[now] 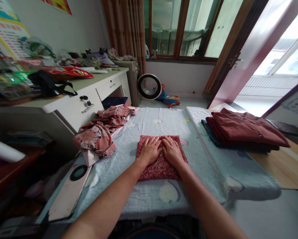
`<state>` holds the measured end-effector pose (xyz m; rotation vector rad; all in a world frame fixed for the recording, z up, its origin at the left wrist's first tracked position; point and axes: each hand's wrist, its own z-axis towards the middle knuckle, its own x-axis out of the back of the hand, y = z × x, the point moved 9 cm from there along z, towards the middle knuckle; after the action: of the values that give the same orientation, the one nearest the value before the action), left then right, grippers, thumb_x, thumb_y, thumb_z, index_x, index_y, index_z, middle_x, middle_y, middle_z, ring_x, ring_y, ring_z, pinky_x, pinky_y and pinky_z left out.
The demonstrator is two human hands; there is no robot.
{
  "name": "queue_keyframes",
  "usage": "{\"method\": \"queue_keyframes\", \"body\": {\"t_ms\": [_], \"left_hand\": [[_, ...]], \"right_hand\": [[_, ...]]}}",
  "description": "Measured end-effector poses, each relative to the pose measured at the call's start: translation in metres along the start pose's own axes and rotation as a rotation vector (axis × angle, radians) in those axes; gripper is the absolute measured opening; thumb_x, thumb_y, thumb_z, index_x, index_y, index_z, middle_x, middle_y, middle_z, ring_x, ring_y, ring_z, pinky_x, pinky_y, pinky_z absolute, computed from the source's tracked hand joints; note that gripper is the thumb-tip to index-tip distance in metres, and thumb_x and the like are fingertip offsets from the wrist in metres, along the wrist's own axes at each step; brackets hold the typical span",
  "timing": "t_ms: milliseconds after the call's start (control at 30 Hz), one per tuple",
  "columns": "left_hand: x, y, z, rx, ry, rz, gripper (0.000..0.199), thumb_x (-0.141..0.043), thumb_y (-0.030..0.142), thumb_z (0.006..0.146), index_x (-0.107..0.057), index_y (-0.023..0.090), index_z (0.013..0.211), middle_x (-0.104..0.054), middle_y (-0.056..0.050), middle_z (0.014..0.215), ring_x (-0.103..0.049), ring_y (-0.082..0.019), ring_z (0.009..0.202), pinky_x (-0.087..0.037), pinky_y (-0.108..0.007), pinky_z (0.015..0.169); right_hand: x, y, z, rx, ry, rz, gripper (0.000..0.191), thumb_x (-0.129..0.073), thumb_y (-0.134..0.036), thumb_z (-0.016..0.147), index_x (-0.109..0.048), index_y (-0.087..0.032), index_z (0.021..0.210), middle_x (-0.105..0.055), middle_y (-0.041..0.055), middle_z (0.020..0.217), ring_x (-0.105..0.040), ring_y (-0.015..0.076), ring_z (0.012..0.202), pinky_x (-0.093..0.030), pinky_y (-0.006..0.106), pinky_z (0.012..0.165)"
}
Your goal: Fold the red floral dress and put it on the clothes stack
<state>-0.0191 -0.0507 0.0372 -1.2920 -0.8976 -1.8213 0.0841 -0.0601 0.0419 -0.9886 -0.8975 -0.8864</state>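
A red garment with a fine white speckle (158, 171), folded into a rough square, lies flat before me on the blue cloth (201, 159) that covers the table. My left hand (150, 151) rests on its upper left part, palm down with fingers stretched out. Beside it, my right hand (173, 151) lies flat on the upper right part, fingers also extended. The two hands nearly meet at the fingertips. Neither grips the fabric, and what is under the palms is hidden.
A crumpled pink floral cloth (96, 136) lies at the table's left edge, above a pale board with a dark ring (70, 189). On the right sits a stack of folded dark red clothes (246, 129). A cluttered white desk (74, 109) stands at left.
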Motion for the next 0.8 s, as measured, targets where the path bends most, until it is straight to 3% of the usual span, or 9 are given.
{"method": "queue_keyframes", "body": {"t_ms": [100,300,567,800], "left_hand": [[-0.008,-0.002,-0.006,0.025,0.019,0.017,0.048,-0.038,0.045,0.100,-0.051,0.023,0.141,-0.044,-0.006,0.153,-0.036,-0.026,0.143,-0.025,-0.052,0.119],[-0.010,-0.011,-0.010,0.147,0.005,0.009,0.050,-0.037,0.050,0.099,-0.047,0.029,0.143,-0.039,-0.005,0.156,-0.032,-0.029,0.144,-0.021,-0.070,0.114],[-0.006,-0.020,-0.016,0.270,-0.016,0.009,0.058,-0.036,0.059,0.096,-0.043,0.032,0.146,-0.037,-0.004,0.158,-0.025,-0.033,0.146,-0.022,-0.069,0.112],[0.000,-0.041,-0.030,0.341,-0.096,-0.025,0.054,-0.032,0.050,0.099,-0.040,0.028,0.149,-0.032,-0.004,0.160,-0.026,-0.030,0.147,-0.026,-0.065,0.113]], "right_hand": [[-0.014,0.002,-0.004,0.020,-0.042,-0.051,0.044,-0.039,-0.027,0.099,-0.052,-0.019,0.141,-0.041,0.0065,0.155,-0.031,0.0244,0.145,-0.024,0.042,0.117],[-0.019,0.013,-0.003,-0.058,-0.030,-0.089,0.049,-0.039,-0.034,0.099,-0.048,-0.018,0.145,-0.037,0.0070,0.157,-0.028,0.0268,0.147,-0.026,0.044,0.117],[-0.020,0.035,-0.005,-0.153,-0.055,-0.036,0.064,-0.041,-0.049,0.098,-0.040,-0.012,0.150,-0.033,0.0129,0.159,-0.028,0.0291,0.147,-0.024,0.043,0.119],[-0.011,0.065,-0.011,-0.205,0.026,0.076,0.058,-0.040,-0.042,0.097,-0.042,-0.012,0.146,-0.042,0.0163,0.153,-0.035,0.0267,0.143,-0.030,0.043,0.117]]}}
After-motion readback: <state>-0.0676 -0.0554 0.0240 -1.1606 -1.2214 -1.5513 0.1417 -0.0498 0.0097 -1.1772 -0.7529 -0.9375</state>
